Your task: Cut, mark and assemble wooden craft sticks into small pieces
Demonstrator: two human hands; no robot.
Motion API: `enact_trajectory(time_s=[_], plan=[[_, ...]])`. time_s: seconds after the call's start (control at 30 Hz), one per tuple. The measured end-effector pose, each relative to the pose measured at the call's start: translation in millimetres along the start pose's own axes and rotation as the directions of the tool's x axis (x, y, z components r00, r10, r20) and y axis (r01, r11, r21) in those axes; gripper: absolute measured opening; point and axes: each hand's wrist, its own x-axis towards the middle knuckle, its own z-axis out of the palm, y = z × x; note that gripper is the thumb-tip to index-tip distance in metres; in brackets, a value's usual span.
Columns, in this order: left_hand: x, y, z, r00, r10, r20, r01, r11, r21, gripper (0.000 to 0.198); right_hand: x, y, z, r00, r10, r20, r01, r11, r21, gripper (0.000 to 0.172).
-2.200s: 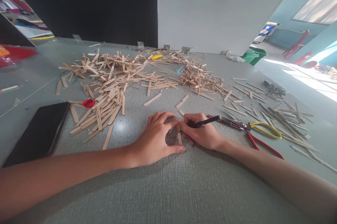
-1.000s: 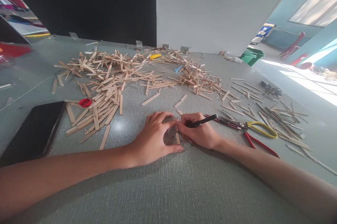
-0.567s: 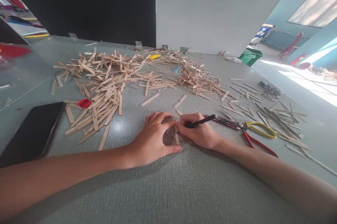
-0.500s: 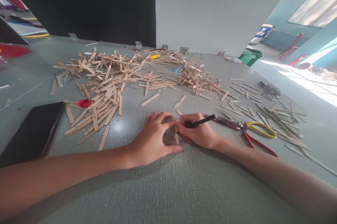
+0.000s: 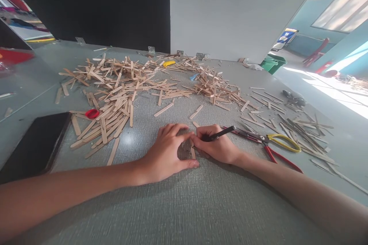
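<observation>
A black pen (image 5: 222,133) slants up to the right out of my right hand (image 5: 218,148), whose fingers are closed around it. Its tip is hidden behind my fingers. Under that hand lies a flat wooden craft stick (image 5: 193,153), partly covered. My left hand (image 5: 166,150) rests on the table beside the stick with fingers spread. Its index finger reaches to my right fingertips, and its thumb is by the stick's near end. Just right of my right hand lie scissors with yellow and red handles (image 5: 283,141).
Many craft sticks (image 5: 115,116) are heaped across the table, with thin split pieces (image 5: 307,134) at right. A dark phone (image 5: 37,141) lies at left near a red cap (image 5: 92,113). A yellow object (image 5: 169,63) sits before the upright panels (image 5: 230,11). A green bin (image 5: 273,63) stands beyond.
Both hands stay almost in place, with the pen still in the right one. The whole view has shifted very slightly.
</observation>
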Motion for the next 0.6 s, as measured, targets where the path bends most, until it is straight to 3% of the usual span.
enact_trajectory(time_s=[0.6], plan=[[-1.4,-1.1,-0.5,1.000,0.003,-0.008,-0.003,1.000,-0.004,0.068,-0.1,-1.5,-1.6,1.000,-0.024,0.004,0.024,0.999,-0.041,0.037]])
